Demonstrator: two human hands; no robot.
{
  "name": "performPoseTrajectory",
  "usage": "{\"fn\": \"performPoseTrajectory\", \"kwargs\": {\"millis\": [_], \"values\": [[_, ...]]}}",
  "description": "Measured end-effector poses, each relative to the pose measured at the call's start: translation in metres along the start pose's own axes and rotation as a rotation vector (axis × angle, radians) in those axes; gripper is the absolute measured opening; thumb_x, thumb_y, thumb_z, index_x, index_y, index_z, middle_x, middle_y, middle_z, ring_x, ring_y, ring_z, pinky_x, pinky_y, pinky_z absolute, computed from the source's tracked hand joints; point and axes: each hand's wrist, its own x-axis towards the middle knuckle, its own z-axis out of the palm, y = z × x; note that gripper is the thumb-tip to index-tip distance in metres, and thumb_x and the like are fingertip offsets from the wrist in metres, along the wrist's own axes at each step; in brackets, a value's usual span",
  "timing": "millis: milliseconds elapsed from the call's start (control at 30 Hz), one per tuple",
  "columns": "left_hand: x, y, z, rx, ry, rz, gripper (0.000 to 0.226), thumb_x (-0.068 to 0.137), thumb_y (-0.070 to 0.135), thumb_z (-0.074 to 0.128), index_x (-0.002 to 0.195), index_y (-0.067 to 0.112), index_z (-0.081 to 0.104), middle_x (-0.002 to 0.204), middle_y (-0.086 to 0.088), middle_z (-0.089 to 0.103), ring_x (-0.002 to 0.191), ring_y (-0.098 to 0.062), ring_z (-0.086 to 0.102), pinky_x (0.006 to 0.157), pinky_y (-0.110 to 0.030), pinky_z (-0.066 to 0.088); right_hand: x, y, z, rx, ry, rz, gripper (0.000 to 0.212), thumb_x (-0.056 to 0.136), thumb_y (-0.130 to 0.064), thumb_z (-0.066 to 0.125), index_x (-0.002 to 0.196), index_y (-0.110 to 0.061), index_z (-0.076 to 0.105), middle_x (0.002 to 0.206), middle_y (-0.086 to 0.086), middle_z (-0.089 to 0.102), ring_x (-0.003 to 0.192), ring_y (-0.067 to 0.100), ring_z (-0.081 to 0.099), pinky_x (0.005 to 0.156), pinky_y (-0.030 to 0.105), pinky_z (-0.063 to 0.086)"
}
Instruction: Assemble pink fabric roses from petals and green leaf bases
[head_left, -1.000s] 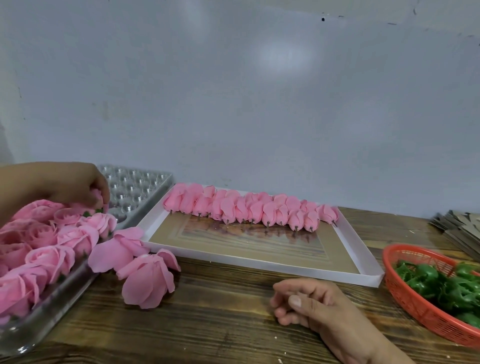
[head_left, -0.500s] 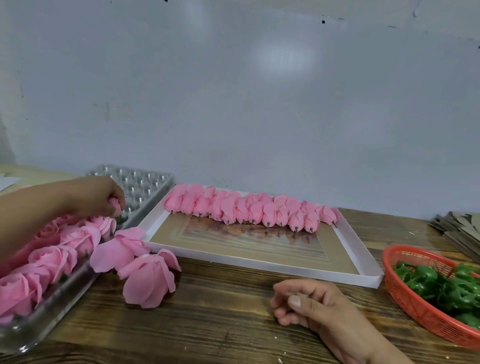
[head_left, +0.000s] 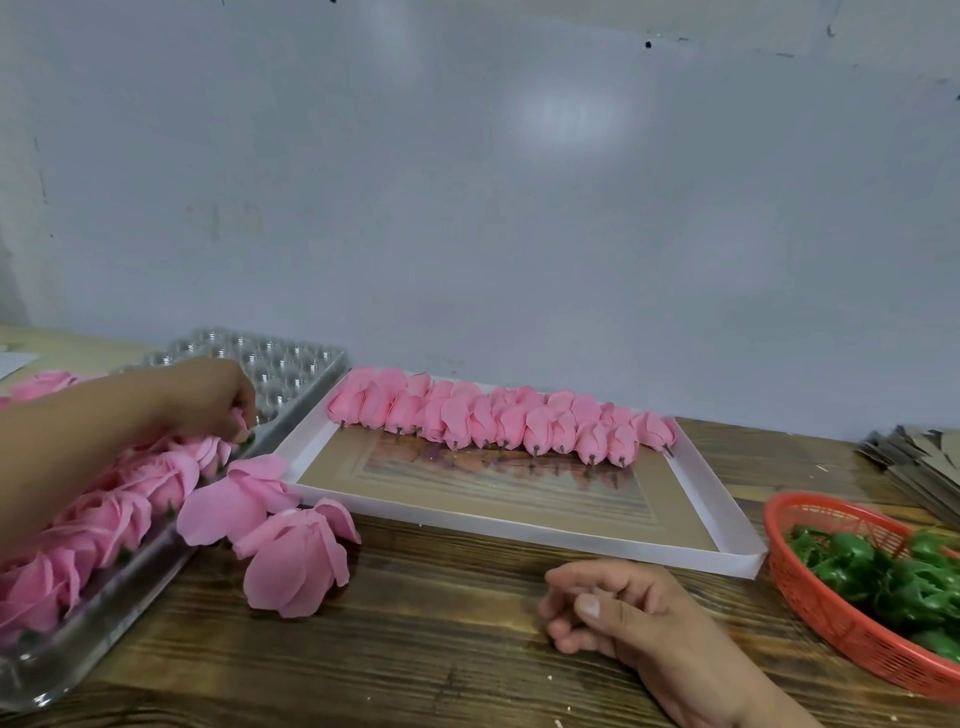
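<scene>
Reaching over the clear plastic tray at the far left, the left hand has its fingers curled round a pink rose at the end of the rows of finished roses. The right hand rests on the wooden table, loosely curled and holding nothing — two loose roses lie beside the tray. Rolled buds line the white tray; green leaf bases fill the red basket.

No legible text, label, brand, number or sign appears on any surface in view; the printed panel inside the white tray is unreadable.
</scene>
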Motion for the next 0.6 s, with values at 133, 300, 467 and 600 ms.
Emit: {"fn": "performPoseTrajectory", "kwargs": {"millis": [133, 300, 467, 600], "values": [[0.004, 0.004, 0.004, 0.077, 0.025, -0.027, 0.012, 0.08, 0.014, 0.069, 0.09, 0.018, 0.071, 0.082, 0.003, 0.068, 0.078, -0.013, 0.058, 0.067, -0.02, 0.042, 0.0, 0.001, -0.001, -0.014, -0.009, -0.008, 0.027, 0.068, -0.004, 0.064, 0.094, 0.003, 0.07, 0.088, 0.029, 0.067, 0.072, 0.027, 0.065, 0.066, 0.031, 0.056], [0.002, 0.011, 0.011, 0.164, 0.056, -0.041, 0.011, 0.077, 0.01, 0.068, 0.077, 0.017, 0.059, 0.073, 0.005, 0.062, 0.062, -0.009, 0.053, 0.051, -0.02, 0.037, 0.0, 0.002, -0.001, -0.046, -0.01, -0.014, 0.034, 0.065, -0.01, 0.069, 0.096, 0.004, 0.068, 0.088, 0.027, 0.068, 0.073, 0.026, 0.065, 0.067, 0.03, 0.055], [0.0, 0.012, 0.016, 0.138, 0.107, -0.052, 0.022, 0.074, 0.002, 0.063, 0.066, 0.016, 0.048, 0.064, 0.008, 0.063, 0.043, 0.003, 0.045, 0.048, -0.019, 0.039, -0.001, 0.003, 0.0, -0.055, 0.009, -0.012, 0.035, 0.065, -0.01, 0.069, 0.097, 0.005, 0.067, 0.086, 0.028, 0.066, 0.07, 0.024, 0.065, 0.067, 0.029, 0.055], [-0.004, 0.012, 0.018, 0.104, 0.129, -0.088, 0.015, 0.081, 0.004, 0.061, 0.075, 0.015, 0.053, 0.062, 0.008, 0.051, 0.048, -0.001, 0.045, 0.044, -0.017, 0.033, -0.001, 0.0, 0.005, -0.011, 0.048, 0.028, 0.035, 0.064, -0.011, 0.069, 0.095, 0.004, 0.067, 0.083, 0.023, 0.067, 0.069, 0.022, 0.063, 0.066, 0.028, 0.055]]}}
